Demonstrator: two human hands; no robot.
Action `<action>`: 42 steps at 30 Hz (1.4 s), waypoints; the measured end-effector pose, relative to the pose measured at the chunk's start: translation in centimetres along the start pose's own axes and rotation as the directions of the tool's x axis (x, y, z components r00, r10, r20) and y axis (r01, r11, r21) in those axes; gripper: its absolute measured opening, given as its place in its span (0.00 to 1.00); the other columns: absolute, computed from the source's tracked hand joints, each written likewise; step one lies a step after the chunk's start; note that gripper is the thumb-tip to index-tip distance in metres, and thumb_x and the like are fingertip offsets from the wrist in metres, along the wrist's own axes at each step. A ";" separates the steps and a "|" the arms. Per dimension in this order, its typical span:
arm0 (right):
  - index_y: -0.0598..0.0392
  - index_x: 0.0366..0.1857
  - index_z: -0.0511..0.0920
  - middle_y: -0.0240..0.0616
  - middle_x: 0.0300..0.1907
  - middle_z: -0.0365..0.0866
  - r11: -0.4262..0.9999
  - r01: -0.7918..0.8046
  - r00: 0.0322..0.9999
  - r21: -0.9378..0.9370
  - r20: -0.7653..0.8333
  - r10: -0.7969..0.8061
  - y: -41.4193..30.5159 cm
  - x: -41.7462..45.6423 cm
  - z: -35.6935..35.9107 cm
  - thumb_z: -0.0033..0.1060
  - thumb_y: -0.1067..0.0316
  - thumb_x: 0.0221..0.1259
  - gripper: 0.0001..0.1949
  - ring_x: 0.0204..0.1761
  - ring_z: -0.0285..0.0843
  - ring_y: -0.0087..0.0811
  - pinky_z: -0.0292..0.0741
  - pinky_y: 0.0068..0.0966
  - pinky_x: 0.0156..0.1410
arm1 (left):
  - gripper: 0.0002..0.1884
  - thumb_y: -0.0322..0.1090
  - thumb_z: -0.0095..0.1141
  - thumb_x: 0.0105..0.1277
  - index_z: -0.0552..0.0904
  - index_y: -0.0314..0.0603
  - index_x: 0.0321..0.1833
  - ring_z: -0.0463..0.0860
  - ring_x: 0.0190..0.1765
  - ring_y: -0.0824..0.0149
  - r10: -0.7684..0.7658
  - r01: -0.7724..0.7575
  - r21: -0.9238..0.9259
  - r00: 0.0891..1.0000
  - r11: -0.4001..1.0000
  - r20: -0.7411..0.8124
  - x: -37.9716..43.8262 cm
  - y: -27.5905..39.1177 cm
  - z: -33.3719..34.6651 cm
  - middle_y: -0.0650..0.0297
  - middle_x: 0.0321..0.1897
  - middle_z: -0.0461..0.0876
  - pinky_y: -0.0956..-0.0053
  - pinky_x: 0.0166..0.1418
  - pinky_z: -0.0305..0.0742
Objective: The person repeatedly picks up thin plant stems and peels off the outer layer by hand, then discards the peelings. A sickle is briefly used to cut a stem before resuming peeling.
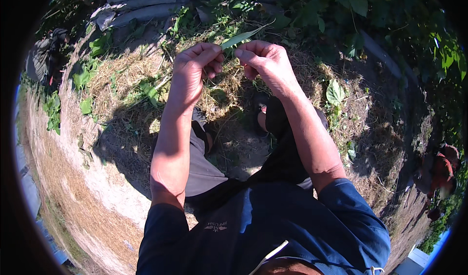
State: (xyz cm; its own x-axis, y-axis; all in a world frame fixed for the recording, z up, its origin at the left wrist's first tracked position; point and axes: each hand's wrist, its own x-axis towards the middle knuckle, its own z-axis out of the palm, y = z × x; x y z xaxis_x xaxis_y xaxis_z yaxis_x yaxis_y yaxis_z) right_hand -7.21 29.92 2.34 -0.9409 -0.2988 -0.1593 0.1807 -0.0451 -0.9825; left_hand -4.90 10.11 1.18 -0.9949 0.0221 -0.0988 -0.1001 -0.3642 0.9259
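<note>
A long, narrow green leaf blade (242, 38) slants up to the right in front of me, its thin tip curling at the far end. My left hand (199, 61) pinches its lower end between thumb and forefinger. Close beside it is my right hand (267, 61), thumb and forefinger pressed together just below the blade. Whether those fingertips grip the leaf's edge or something thin cannot be made out. Both hands are raised above dry cut grass (230, 86) and bent green stems. My knees are apart, in dark trousers (204, 165).
Long grey concrete posts (168, 10) lie at the upper left, and another grey beam (382, 55) at the right. Dense leafy vines (314, 4) crowd the far side. One person (40, 57) is at the far left; another in red (442, 170) is at the right edge.
</note>
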 end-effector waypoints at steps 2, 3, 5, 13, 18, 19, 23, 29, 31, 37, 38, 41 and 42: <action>0.60 0.43 0.84 0.29 0.27 0.81 0.999 0.001 1.000 0.042 0.018 -0.002 -0.5 -0.2 0.0 0.70 0.62 0.66 0.12 0.24 0.77 0.19 0.72 0.19 0.30 | 0.07 0.32 0.62 0.72 0.87 0.35 0.41 0.81 0.27 0.76 -0.028 0.028 0.011 1.000 1.000 -0.012 0.0 -0.1 0.2 0.63 0.29 0.86 0.84 0.29 0.70; 0.60 0.44 0.84 0.30 0.28 0.82 0.998 0.002 1.000 0.063 0.029 -0.004 -0.6 -0.3 -0.1 0.70 0.62 0.66 0.13 0.26 0.79 0.20 0.73 0.20 0.30 | 0.07 0.32 0.63 0.72 0.87 0.35 0.41 0.81 0.27 0.76 -0.041 0.041 0.016 0.999 0.999 -0.020 0.0 -0.2 0.3 0.63 0.29 0.86 0.84 0.28 0.69; 0.60 0.50 0.83 0.33 0.34 0.85 0.977 0.115 0.991 0.181 -0.090 -0.099 -0.5 -0.1 -0.3 0.71 0.60 0.66 0.16 0.32 0.84 0.22 0.78 0.20 0.35 | 0.07 0.32 0.63 0.71 0.87 0.34 0.41 0.80 0.26 0.77 -0.036 0.036 0.014 0.999 0.999 -0.004 -0.1 -0.1 0.5 0.64 0.29 0.86 0.85 0.27 0.68; 0.59 0.46 0.87 0.34 0.38 0.89 0.962 0.261 0.963 -0.077 -0.054 -0.265 -0.3 0.1 -3.1 0.76 0.64 0.61 0.14 0.42 0.84 0.20 0.80 0.21 0.52 | 0.08 0.31 0.58 0.72 0.85 0.33 0.43 0.75 0.25 0.81 -0.057 0.022 0.337 0.994 0.941 0.095 -0.8 1.2 0.0 0.67 0.28 0.83 0.87 0.26 0.63; 0.57 0.42 0.89 0.33 0.36 0.90 0.950 0.199 0.970 -0.239 0.184 -0.157 0.4 -0.2 -2.2 0.76 0.64 0.61 0.11 0.39 0.84 0.19 0.81 0.22 0.48 | 0.08 0.34 0.60 0.72 0.85 0.36 0.41 0.74 0.24 0.82 -0.091 0.001 0.451 0.979 0.892 0.180 -0.9 1.3 -0.1 0.70 0.26 0.81 0.87 0.27 0.62; 0.57 0.42 0.89 0.33 0.35 0.90 0.953 0.178 0.973 -0.247 0.188 -0.133 0.3 -0.3 -2.1 0.76 0.64 0.61 0.11 0.38 0.84 0.19 0.81 0.22 0.47 | 0.08 0.35 0.61 0.72 0.85 0.36 0.41 0.74 0.24 0.82 -0.094 0.001 0.471 0.980 0.882 0.175 -1.0 1.5 0.1 0.70 0.25 0.81 0.87 0.27 0.62; 0.58 0.43 0.89 0.30 0.34 0.88 0.958 0.117 0.975 -0.262 0.215 -0.060 -0.3 -0.5 -2.1 0.75 0.66 0.62 0.10 0.37 0.82 0.17 0.80 0.19 0.45 | 0.08 0.35 0.61 0.72 0.85 0.38 0.39 0.74 0.24 0.82 -0.124 0.023 0.559 0.982 0.829 0.142 -1.0 2.0 0.2 0.71 0.25 0.80 0.86 0.27 0.63; 0.60 0.42 0.88 0.28 0.33 0.87 0.983 0.067 0.950 -0.168 0.311 -0.012 -0.3 -0.8 -1.8 0.74 0.68 0.63 0.08 0.37 0.80 0.16 0.78 0.17 0.45 | 0.10 0.39 0.64 0.70 0.85 0.38 0.37 0.75 0.25 0.82 -0.202 0.052 0.567 0.958 0.822 0.205 -1.1 1.7 0.0 0.71 0.25 0.80 0.84 0.29 0.67; 0.60 0.41 0.88 0.28 0.33 0.87 0.986 0.064 0.943 -0.157 0.334 -0.008 -0.3 -0.8 -1.9 0.74 0.69 0.63 0.08 0.37 0.80 0.16 0.78 0.17 0.46 | 0.11 0.40 0.65 0.71 0.85 0.37 0.38 0.76 0.26 0.81 -0.213 0.047 0.572 0.950 0.819 0.227 -0.9 1.6 -0.1 0.70 0.26 0.82 0.83 0.30 0.71; 0.59 0.39 0.87 0.26 0.33 0.85 0.969 0.088 0.924 -0.232 0.383 0.007 -0.4 -0.7 -2.0 0.73 0.69 0.63 0.06 0.36 0.78 0.15 0.76 0.17 0.44 | 0.13 0.41 0.64 0.72 0.85 0.35 0.39 0.76 0.26 0.81 -0.226 0.043 0.507 0.925 0.861 0.306 -0.9 1.4 -0.6 0.69 0.26 0.82 0.84 0.30 0.72; 0.59 0.38 0.87 0.25 0.32 0.84 0.966 0.092 0.921 -0.240 0.390 0.009 -0.5 -0.8 -1.9 0.73 0.69 0.63 0.06 0.36 0.77 0.15 0.75 0.17 0.44 | 0.12 0.40 0.64 0.72 0.85 0.36 0.39 0.75 0.25 0.82 -0.216 0.042 0.470 0.921 0.882 0.325 -0.9 1.2 -0.7 0.70 0.25 0.81 0.84 0.30 0.70; 0.59 0.38 0.86 0.24 0.31 0.82 0.963 0.137 0.920 -0.231 0.390 -0.038 -0.4 -1.1 -1.9 0.72 0.69 0.63 0.06 0.35 0.74 0.14 0.73 0.17 0.42 | 0.10 0.38 0.63 0.72 0.85 0.37 0.39 0.75 0.24 0.82 -0.222 0.061 0.424 0.914 0.903 0.340 -0.9 1.2 -0.5 0.70 0.25 0.81 0.85 0.28 0.68; 0.58 0.38 0.86 0.23 0.31 0.81 0.963 0.159 0.918 -0.219 0.391 -0.063 -0.3 -1.2 -1.7 0.71 0.68 0.63 0.06 0.34 0.73 0.14 0.72 0.17 0.41 | 0.10 0.38 0.63 0.72 0.84 0.38 0.39 0.75 0.24 0.83 -0.231 0.082 0.416 0.917 0.906 0.324 -1.0 1.6 -0.3 0.70 0.25 0.81 0.86 0.28 0.68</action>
State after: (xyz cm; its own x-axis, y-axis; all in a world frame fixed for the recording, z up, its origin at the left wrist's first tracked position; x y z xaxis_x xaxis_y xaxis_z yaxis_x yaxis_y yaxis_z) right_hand -6.68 31.94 2.69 -0.7635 -0.6441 -0.0465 -0.0386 0.1175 -0.9923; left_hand -4.03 9.21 2.60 -0.8945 0.4062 -0.1868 -0.1783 0.0592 0.9822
